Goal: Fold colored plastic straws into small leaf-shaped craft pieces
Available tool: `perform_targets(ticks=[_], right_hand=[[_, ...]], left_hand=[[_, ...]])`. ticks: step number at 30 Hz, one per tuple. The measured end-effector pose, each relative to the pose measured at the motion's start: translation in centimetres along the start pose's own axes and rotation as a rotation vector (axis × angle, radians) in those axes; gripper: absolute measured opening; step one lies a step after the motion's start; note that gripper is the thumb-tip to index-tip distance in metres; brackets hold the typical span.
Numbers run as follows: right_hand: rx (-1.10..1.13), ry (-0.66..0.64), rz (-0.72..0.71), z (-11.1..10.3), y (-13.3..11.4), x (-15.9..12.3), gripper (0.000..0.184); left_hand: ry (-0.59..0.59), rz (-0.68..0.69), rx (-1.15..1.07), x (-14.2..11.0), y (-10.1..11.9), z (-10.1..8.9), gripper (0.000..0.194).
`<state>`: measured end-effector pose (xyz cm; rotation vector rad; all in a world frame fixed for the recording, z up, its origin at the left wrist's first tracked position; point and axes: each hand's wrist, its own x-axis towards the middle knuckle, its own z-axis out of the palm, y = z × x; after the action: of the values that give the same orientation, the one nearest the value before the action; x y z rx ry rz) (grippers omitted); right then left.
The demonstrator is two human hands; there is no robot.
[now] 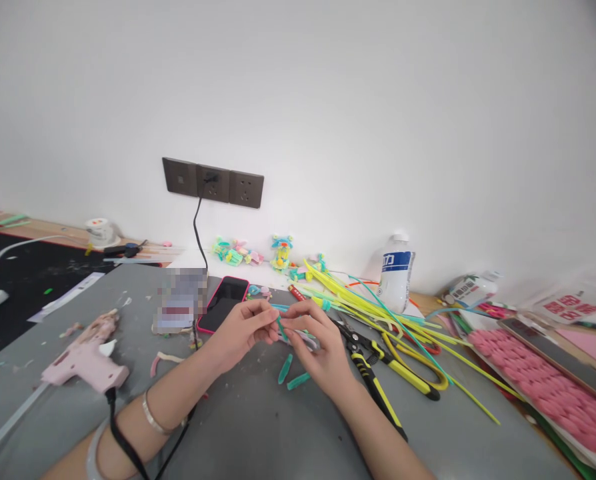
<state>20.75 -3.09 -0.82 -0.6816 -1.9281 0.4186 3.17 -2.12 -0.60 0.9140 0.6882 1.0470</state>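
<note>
Over the middle of the grey mat, my left hand (pixel 248 327) and my right hand (pixel 318 340) meet, fingertips pinched on a short teal pipe cleaner piece (pixel 281 329). The fingers partly cover it. Just below lie two more teal pieces, one slanted piece (pixel 285 369) and one flatter piece (pixel 298 381) beside my right palm. A pale loop is partly hidden behind my right fingers. Black-and-yellow pliers (pixel 378 383) rest to the right of my right hand. A black phone in a pink case (pixel 224 304) lies behind my left hand.
A pink glue gun (pixel 85 360) lies left, its black cord passing by my left forearm. Long yellow pipe cleaners (pixel 428 330) spread across the right side. A white bottle (pixel 397 273) and small colourful figures (pixel 281 253) stand near the wall. Pink braided material (pixel 543 387) lies far right.
</note>
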Motion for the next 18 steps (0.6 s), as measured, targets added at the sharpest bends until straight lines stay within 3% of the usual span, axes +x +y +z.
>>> perform_targets(ticks=[8,13,18], right_hand=[[0.026,0.008,-0.001,0.4,-0.1,0.1,0.013],[0.1,0.088,0.136,0.4,0.8,-0.1,0.006],[0.027,0.049,0.214,-0.1,0.7,-0.2,0.009]], left_hand=[[0.024,0.021,-0.036,-0.1,0.7,0.1,0.029],[0.036,0.064,-0.019,-0.3,0.6,0.2,0.029],[0.089,0.117,0.071,-0.3,0.4,0.3,0.032]])
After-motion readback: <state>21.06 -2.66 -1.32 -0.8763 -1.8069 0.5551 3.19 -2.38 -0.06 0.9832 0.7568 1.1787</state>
